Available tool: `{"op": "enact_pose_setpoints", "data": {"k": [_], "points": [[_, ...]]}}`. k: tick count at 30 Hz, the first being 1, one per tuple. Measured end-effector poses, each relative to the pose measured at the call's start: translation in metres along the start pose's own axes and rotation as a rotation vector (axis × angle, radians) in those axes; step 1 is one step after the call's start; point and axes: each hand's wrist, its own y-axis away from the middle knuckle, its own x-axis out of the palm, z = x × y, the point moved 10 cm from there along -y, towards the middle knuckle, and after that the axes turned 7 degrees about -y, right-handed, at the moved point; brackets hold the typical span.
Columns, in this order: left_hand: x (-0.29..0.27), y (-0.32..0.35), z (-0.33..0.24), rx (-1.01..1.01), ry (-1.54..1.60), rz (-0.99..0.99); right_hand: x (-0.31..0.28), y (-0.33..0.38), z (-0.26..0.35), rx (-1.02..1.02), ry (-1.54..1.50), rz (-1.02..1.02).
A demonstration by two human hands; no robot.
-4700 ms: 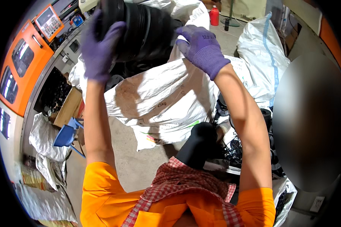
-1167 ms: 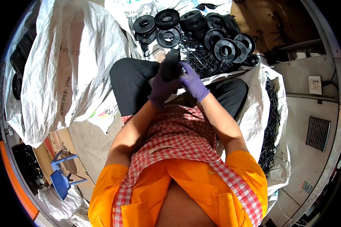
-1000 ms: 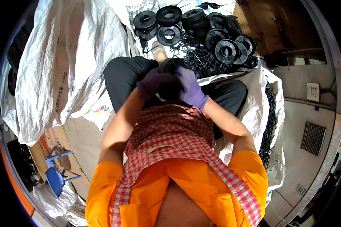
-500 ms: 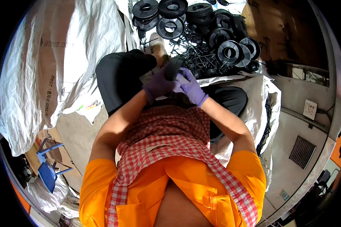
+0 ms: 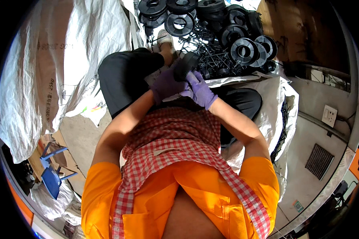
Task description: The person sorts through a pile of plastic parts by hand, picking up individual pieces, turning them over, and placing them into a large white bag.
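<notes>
In front of my lap, my left hand point(image 5: 168, 84), in a purple glove, is closed around a black round plastic part point(image 5: 187, 65), which is tilted with its far rim up. Its underside is hidden by my fingers. My right hand point(image 5: 202, 93), also gloved in purple, is bent in against the part's near side, beside the left hand. Its fingers are curled together, with a pale sliver at their tips that is too small to name. A pale grey flat piece point(image 5: 152, 77) shows beside the left hand, partly covered by it.
Beyond my knees lies a heap of black plastic spools point(image 5: 243, 51) and thin black sprue sticks point(image 5: 215, 57) on white sheeting. A large white woven sack point(image 5: 87, 44) stands left, another point(image 5: 267, 103) right. A blue folding stool point(image 5: 51, 181) is at lower left.
The black part has turned in my left hand, and its round rim now faces up more. My right hand has moved slightly down and left. The view has shifted a little.
</notes>
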Motion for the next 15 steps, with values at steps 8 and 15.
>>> {"op": "enact_pose_setpoints", "data": {"k": [8,15], "points": [[0.024,-0.003,0.032,-0.34,0.41,0.595,0.063,0.058,0.047,-0.97,1.223,0.479],[0.009,0.001,0.003,-0.18,0.027,0.246,-0.008,0.011,-0.024,0.365,-0.22,-0.136]]}}
